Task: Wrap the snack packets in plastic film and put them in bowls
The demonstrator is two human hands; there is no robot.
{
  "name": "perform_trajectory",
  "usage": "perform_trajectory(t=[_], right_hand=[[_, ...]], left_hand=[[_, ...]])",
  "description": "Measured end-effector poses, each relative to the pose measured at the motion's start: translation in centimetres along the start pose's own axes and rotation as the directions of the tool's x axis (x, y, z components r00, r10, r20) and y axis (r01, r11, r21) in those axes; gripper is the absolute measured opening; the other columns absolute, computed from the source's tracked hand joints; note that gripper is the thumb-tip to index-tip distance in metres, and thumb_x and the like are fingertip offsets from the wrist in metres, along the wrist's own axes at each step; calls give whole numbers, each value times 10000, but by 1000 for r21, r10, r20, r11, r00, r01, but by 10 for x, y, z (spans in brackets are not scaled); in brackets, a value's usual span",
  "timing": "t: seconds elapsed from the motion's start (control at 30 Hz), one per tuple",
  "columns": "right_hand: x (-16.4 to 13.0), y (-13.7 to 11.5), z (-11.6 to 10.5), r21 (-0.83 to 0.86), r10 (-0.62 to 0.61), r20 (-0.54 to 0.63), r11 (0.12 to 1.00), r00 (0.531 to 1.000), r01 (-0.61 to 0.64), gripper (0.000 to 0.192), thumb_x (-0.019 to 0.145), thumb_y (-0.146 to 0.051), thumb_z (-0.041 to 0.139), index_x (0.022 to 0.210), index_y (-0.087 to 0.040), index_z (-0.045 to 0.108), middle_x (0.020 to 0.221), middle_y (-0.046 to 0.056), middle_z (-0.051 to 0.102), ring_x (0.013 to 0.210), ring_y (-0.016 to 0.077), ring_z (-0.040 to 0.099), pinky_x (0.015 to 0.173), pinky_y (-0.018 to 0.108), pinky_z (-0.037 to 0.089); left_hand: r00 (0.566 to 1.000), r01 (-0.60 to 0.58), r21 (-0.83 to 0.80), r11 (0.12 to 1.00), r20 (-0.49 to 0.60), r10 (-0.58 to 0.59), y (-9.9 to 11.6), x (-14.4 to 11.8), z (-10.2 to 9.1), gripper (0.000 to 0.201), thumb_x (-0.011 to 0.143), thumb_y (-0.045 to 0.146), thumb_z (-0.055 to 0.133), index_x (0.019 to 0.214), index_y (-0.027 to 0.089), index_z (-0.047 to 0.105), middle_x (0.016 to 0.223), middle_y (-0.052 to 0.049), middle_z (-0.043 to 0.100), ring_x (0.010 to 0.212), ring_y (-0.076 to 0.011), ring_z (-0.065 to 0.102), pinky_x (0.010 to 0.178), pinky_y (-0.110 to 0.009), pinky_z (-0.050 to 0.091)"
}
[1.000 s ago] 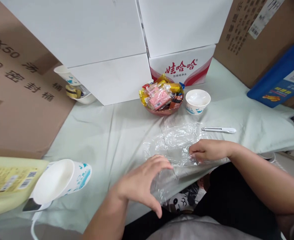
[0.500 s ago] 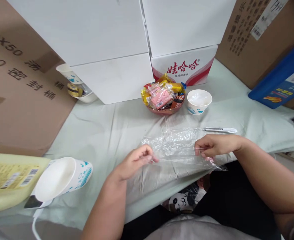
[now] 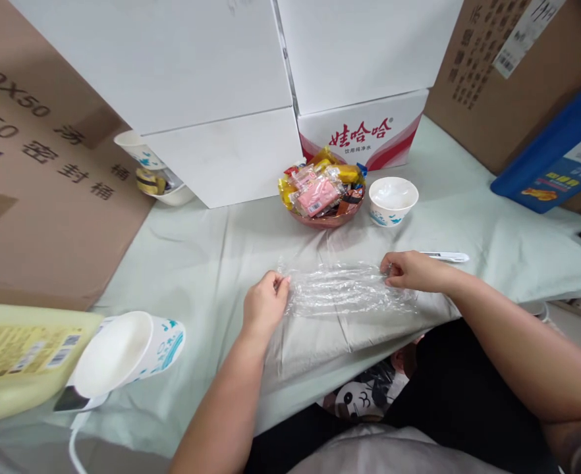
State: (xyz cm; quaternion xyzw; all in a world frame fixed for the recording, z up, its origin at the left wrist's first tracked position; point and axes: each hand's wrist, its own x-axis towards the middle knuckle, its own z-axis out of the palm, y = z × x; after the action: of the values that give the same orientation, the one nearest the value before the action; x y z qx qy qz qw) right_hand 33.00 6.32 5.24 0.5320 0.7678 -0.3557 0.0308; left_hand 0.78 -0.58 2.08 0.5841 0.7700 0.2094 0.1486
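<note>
Your left hand (image 3: 267, 304) pinches the left end of the clear plastic film (image 3: 340, 289), fingers closed; your right hand (image 3: 412, 271) has its fingers curled closed on the other end. Compared with half a second ago, both hands sit farther from you and the film between them forms a narrower band. Just beyond your right hand lies the utility knife (image 3: 449, 257), one end now hidden; farther past your grip stand a bowl (image 3: 323, 223) of wrapped snacks (image 3: 317, 191) and a paper cup (image 3: 388, 218).
</note>
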Motion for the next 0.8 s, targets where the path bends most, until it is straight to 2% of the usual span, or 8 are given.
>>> perform_trajectory(t=[0.17, 0.33, 0.43, 0.5, 0.57, 0.63, 0.7, 0.8], right_hand=[[0, -4, 2, -79, 18, -78, 997, 997, -24, 242, 773, -276, 636, 1001, -210, 591, 803, 10, 696, 697, 172, 625, 610, 263, 394], [3, 0, 4, -115, 10, -186, 993, 983, -32, 192, 847, -291, 565, 1021, -213, 577, 791, 12, 703, 708, 174, 628, 619, 262, 383], [3, -2, 5, -159, 5, -180, 987, 984, -35, 190, 853, -241, 535, 1033, -203, 581, 808, 23, 709, 723, 179, 624, 628, 266, 375], [2, -4, 5, -194, 4, -179, 980, 984, -39, 210, 842, -231, 539, 1045, -201, 583, 836, 33, 714, 741, 189, 625, 626, 270, 367], [1, -6, 6, -218, 8, -180, 975, 984, -48, 230, 837, -235, 543, 1061, -201, 582, 858, 40, 717, 747, 196, 628, 621, 273, 361], [1, -7, 7, -232, 13, -178, 971, 984, -55, 240, 835, -245, 548, 1069, -204, 579, 867, 41, 718, 744, 197, 631, 615, 273, 359], [1, -7, 7, -240, 16, -176, 969, 984, -58, 242, 835, -253, 551, 1071, -205, 576, 865, 40, 717, 745, 197, 634, 613, 273, 357], [2, -8, 7, -238, 19, -176, 969, 984, -62, 241, 841, -267, 552, 1072, -202, 572, 864, 38, 715, 751, 202, 633, 611, 276, 354]], left_hand=[[999, 24, 189, 982, 22, -28, 8, -6, -3, 210, 854, 386, 517, 709, 235, 522, 597, 24, 585, 584, -161, 543, 567, -269, 312], [998, 28, 198, 980, 45, -38, 7, -8, -1, 141, 841, 338, 545, 741, 240, 531, 633, 29, 603, 609, -164, 569, 571, -269, 337], [994, -22, 171, 985, -105, 40, 3, -7, 0, 124, 806, 301, 596, 903, 226, 576, 827, -22, 654, 759, -201, 626, 650, -293, 427], [930, -126, 181, 975, -321, 179, 2, -8, 0, 207, 806, 272, 599, 996, 190, 585, 966, -89, 645, 902, -244, 627, 758, -344, 471], [826, -287, 211, 934, -439, 353, 4, -12, 1, 164, 838, 253, 571, 978, 174, 605, 984, -117, 642, 961, -262, 616, 844, -389, 478], [758, -496, 216, 841, -364, 541, 10, -17, 5, 116, 875, 245, 543, 928, 191, 631, 945, -100, 664, 967, -250, 625, 893, -397, 479], [699, -674, 178, 717, -158, 697, 16, -21, 12, 160, 898, 274, 546, 997, 202, 650, 1037, -93, 685, 1074, -253, 612, 971, -414, 459], [655, -755, 152, 638, 127, 745, 21, -26, 22, 438, 886, 387, 598, 1281, 201, 562, 1379, -123, 548, 1356, -325, 411, 1123, -536, 313]])
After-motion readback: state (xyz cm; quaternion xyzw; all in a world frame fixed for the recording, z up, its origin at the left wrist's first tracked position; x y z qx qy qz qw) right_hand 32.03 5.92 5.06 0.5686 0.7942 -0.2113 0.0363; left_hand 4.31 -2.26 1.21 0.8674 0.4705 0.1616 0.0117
